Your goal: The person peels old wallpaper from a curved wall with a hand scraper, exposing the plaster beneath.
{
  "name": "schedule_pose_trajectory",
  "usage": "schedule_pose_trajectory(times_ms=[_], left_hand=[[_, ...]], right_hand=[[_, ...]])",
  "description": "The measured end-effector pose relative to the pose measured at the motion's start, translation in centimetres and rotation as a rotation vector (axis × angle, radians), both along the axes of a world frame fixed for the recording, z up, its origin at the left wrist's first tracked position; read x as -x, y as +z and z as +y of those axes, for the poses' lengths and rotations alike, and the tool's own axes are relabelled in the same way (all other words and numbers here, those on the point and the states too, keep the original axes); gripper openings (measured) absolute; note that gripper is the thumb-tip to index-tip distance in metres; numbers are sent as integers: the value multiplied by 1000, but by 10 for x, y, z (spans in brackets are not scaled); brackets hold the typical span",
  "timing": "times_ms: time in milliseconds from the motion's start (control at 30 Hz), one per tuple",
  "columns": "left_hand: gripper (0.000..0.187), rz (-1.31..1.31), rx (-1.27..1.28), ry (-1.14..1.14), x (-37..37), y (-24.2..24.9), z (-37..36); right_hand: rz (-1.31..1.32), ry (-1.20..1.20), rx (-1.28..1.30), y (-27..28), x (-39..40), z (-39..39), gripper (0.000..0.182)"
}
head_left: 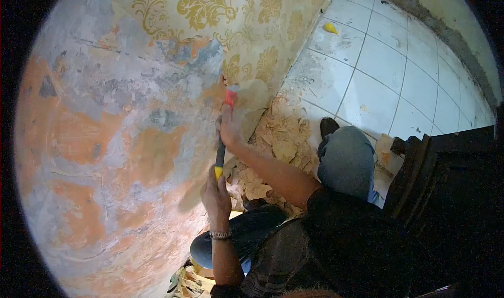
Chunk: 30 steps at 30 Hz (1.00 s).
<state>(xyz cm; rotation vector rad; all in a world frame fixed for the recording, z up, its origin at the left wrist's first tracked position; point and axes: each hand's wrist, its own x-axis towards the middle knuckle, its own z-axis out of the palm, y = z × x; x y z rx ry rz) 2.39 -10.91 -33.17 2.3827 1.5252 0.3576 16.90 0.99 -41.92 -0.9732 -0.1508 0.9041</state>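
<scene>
A long-handled scraper (220, 153) with a dark shaft, a red head and a yellow band near its lower end lies along the wall (157, 156). My right hand (231, 127) is closed around the upper shaft, just below the red part. Lower down, my left hand (215, 198), with a bracelet at the wrist, grips the end by the yellow band. At the scraper's tip, the pale blade meets the ragged border of the gold-patterned wallpaper (249, 51). Left of that border the wall shows bare grey and orange patches.
Peeled scraps (283, 140) are heaped along the wall's foot beside my legs. White floor tiles (378, 67) stretch to the right, with a small yellow object (330, 28) on them. Dark carved furniture (446, 177) stands close on my right. More scraps (191, 285) lie at the bottom.
</scene>
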Motion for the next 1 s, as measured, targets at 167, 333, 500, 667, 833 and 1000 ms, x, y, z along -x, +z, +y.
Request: schedule_pose_trajectory(times_ms=[167,333,500,667,833,1000], left_hand=[[41,-9,73,8,-39,6,14],[42,-74,-90,-78,-27,4,-3],[39,-193,39,118,2,23,-48],[39,-98,50,157,2,26,-42],[38,-88,54,176,10,22,-33],[39,-143,-117,-17,-24,14,0]], right_hand=[[76,-50,18,7,-40,6,36],[-3,50,70,15,-34,-10,35],[-20,158,-26,56,9,-45,34],[-62,171,-61,55,12,-38,33],[-6,147,-24,62,11,-38,32],[33,60,-68,50,-32,-10,33]])
